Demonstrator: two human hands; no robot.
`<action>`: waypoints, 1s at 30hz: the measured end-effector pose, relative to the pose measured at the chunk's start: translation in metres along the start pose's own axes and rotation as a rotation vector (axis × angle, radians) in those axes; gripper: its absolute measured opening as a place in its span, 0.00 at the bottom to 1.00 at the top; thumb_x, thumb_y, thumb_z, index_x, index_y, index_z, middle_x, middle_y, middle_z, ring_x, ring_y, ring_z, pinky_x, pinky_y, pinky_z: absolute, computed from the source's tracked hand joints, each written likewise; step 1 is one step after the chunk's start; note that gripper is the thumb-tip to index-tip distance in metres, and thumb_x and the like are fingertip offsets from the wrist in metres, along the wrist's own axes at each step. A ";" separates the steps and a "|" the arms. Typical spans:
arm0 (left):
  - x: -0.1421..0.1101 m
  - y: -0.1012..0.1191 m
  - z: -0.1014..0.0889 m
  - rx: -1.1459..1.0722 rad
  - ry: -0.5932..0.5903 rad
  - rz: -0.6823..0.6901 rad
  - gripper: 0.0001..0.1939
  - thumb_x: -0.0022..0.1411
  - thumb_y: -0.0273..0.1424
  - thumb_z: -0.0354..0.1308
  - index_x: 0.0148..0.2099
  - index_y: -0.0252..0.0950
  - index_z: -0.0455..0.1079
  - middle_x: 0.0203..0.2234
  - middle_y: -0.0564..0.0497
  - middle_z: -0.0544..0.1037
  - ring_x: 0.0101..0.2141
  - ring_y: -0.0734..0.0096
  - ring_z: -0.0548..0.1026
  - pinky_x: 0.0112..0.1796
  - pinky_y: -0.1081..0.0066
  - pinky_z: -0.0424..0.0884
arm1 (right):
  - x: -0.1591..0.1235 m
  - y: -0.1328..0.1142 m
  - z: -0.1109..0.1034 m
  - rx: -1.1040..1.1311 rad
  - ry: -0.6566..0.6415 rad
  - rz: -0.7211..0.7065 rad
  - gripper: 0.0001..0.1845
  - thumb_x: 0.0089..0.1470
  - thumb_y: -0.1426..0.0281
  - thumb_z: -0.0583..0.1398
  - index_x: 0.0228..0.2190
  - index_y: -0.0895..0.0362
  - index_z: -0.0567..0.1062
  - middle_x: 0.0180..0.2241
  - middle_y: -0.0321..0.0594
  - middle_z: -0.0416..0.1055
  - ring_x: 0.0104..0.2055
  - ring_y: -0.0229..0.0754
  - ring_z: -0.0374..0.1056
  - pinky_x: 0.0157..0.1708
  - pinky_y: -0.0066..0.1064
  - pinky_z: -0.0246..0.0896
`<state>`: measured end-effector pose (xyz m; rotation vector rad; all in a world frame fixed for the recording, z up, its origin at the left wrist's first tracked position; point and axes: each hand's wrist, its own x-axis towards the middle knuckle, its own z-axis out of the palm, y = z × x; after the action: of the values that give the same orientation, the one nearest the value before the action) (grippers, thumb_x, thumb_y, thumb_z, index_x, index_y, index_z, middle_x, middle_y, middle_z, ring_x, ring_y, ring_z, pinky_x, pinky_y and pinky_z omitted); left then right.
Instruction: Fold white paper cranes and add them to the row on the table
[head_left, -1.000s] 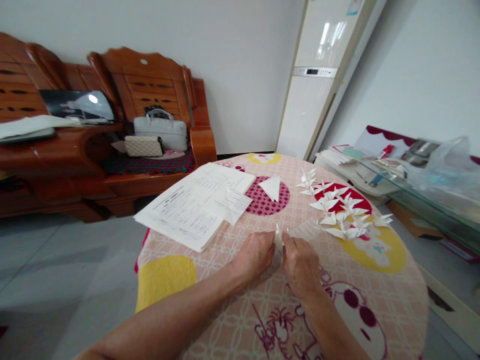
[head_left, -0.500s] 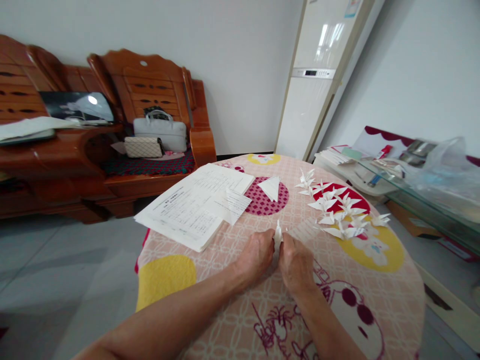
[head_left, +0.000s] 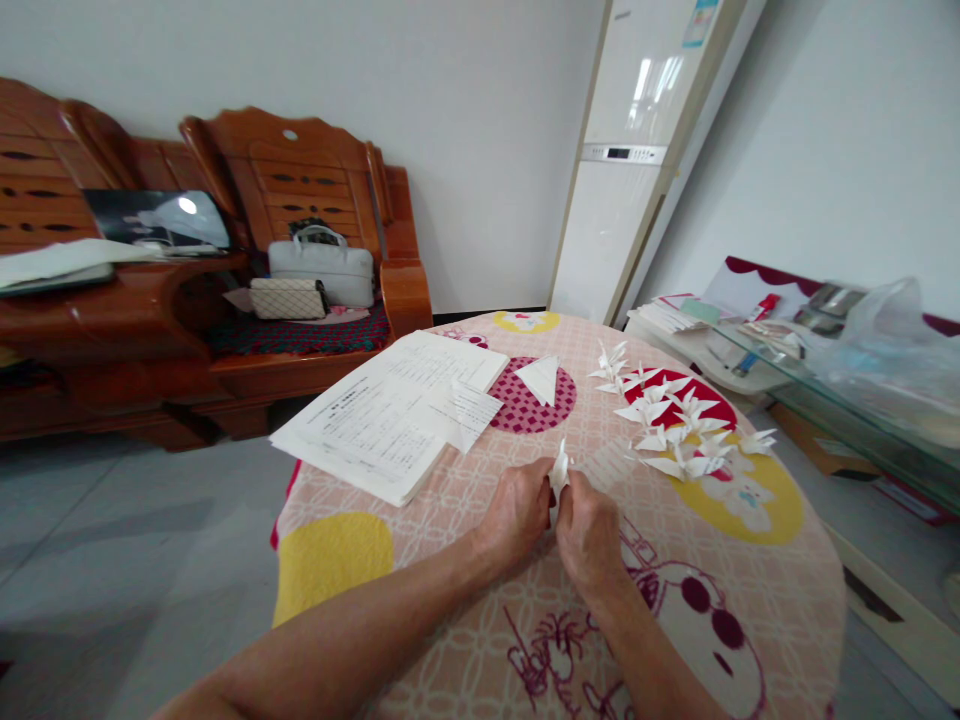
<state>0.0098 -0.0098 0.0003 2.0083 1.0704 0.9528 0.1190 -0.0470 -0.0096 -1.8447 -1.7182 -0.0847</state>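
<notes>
— What stands before the pale wall (head_left: 480, 130)?
— At left, a carved wooden chair (head_left: 247, 150), brown and glossy. Near the corner there is a tall white air conditioner (head_left: 596, 230); bright light is reflected on its front.
— And the floor (head_left: 150, 560)?
— It is grey and tiled. At right is a glass shelf (head_left: 847, 400); in the middle, a rounded bench (head_left: 814, 590) under pink cloth (head_left: 465, 660).

Left grip (head_left: 517, 512) close beside right grip (head_left: 590, 525)
</notes>
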 end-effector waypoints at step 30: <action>0.001 0.002 -0.001 -0.017 0.021 -0.028 0.12 0.58 0.20 0.44 0.30 0.34 0.68 0.16 0.55 0.69 0.19 0.76 0.67 0.23 0.77 0.58 | 0.000 0.000 -0.002 -0.016 -0.006 0.014 0.13 0.56 0.78 0.49 0.28 0.61 0.72 0.17 0.42 0.69 0.18 0.40 0.63 0.22 0.29 0.43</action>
<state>0.0098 -0.0098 0.0030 1.9688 1.0953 0.9669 0.1195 -0.0479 -0.0075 -1.8701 -1.7130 -0.0883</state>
